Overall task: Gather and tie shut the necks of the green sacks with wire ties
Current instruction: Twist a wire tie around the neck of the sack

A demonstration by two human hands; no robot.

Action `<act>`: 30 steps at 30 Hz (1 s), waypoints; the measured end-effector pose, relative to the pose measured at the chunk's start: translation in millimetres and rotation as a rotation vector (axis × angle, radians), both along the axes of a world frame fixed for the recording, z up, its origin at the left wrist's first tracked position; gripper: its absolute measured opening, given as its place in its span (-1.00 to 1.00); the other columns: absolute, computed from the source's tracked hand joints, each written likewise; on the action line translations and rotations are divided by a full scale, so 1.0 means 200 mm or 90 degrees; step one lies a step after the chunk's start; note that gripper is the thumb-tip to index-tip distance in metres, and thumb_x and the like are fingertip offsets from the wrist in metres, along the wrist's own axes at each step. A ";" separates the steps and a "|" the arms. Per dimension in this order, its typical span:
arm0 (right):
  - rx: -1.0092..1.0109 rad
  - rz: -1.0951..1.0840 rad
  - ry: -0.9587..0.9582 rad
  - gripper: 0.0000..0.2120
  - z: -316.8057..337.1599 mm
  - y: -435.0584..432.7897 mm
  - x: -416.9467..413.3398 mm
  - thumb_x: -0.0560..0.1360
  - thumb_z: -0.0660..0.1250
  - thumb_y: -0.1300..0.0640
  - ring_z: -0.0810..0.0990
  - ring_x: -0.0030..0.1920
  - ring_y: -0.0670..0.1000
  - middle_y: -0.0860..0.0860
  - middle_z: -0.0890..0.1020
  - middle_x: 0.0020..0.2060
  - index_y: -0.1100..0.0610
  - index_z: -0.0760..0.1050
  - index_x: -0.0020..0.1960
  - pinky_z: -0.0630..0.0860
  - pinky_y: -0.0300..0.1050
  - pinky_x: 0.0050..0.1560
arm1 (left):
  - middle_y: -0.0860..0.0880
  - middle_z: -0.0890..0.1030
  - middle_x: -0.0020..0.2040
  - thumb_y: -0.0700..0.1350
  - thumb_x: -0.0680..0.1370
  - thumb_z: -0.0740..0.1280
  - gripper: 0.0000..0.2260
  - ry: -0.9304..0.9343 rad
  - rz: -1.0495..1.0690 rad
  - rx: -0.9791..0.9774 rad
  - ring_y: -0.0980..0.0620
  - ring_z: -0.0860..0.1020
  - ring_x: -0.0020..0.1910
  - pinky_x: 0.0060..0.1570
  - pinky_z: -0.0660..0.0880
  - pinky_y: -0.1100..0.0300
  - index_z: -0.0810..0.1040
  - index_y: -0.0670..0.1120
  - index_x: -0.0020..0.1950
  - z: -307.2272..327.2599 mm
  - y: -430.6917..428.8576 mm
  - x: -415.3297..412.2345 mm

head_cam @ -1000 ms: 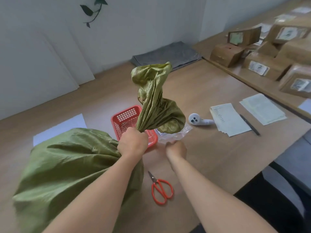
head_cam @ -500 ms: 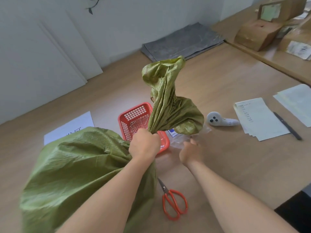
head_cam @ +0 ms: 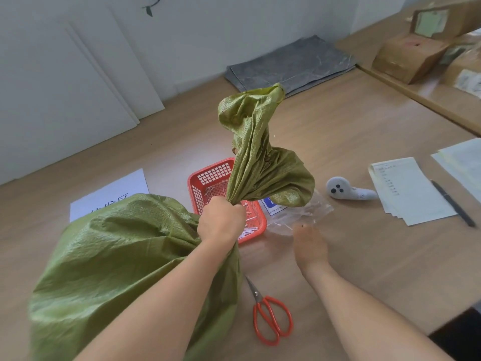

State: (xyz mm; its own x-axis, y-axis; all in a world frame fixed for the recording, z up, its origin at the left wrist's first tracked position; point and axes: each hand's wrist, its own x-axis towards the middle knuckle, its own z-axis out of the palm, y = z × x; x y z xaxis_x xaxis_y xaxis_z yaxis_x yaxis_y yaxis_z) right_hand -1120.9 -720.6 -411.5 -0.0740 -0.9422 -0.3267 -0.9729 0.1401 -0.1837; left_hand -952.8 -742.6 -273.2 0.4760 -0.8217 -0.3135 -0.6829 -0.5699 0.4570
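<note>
A full green woven sack lies on the wooden table at the lower left. My left hand is clenched around its gathered neck, and the loose top stands up twisted above the fist. Just behind the fist sits a red plastic basket holding several white wire ties. My right hand hovers blurred, fingers apart, at the near edge of a clear plastic bag to the right of the basket. Nothing shows in that hand.
Red-handled scissors lie near the table's front edge. A white controller, paper sheets and a pen are to the right. A printed sheet lies at the left, a grey mat at the back, cardboard parcels far right.
My right hand went from a closed fist beside the basket to spread fingers at the plastic bag. My left hand kept its grip on the neck. The view shifted left and closer.
</note>
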 end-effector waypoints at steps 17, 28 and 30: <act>-0.050 0.008 0.026 -0.66 1.06 -0.10 0.43 0.63 0.24 0.29 0.57 0.37 0.12 0.09 0.59 0.36 0.11 0.56 0.36 0.55 -0.02 0.23 | -0.08 0.56 -0.26 -0.08 0.56 0.27 -0.82 0.050 0.036 -0.086 -0.05 0.51 -0.32 -0.33 0.37 0.15 0.49 -0.08 -0.23 0.41 0.19 0.29; -0.128 0.057 -0.494 -0.86 1.62 0.21 1.23 0.44 0.42 0.15 0.63 -0.24 0.15 0.08 0.65 -0.35 0.15 0.61 -0.28 0.54 -0.03 -0.25 | -0.09 0.63 -0.26 -0.10 0.50 0.23 -0.78 0.213 0.142 -0.288 -0.16 0.51 -0.29 -0.27 0.42 0.09 0.58 -0.13 -0.27 0.90 0.58 1.00; -0.130 0.099 -0.554 -0.88 1.67 0.29 1.38 0.47 0.39 0.18 0.60 -0.29 0.04 0.00 0.69 -0.31 0.12 0.68 -0.21 0.61 0.00 -0.16 | -0.04 0.70 -0.18 -0.10 0.53 0.26 -0.76 0.306 0.168 -0.332 -0.15 0.58 -0.19 -0.20 0.49 0.08 0.67 -0.08 -0.25 0.94 0.68 1.15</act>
State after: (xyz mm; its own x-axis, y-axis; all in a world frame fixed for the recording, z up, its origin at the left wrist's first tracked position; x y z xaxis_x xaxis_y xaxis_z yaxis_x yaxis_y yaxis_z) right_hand -845.8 -662.2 -77.3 0.2534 -0.9668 -0.0331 -0.4844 -0.0973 -0.8694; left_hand -723.2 -606.0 -85.5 0.5865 -0.7982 -0.1376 -0.2112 -0.3147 0.9254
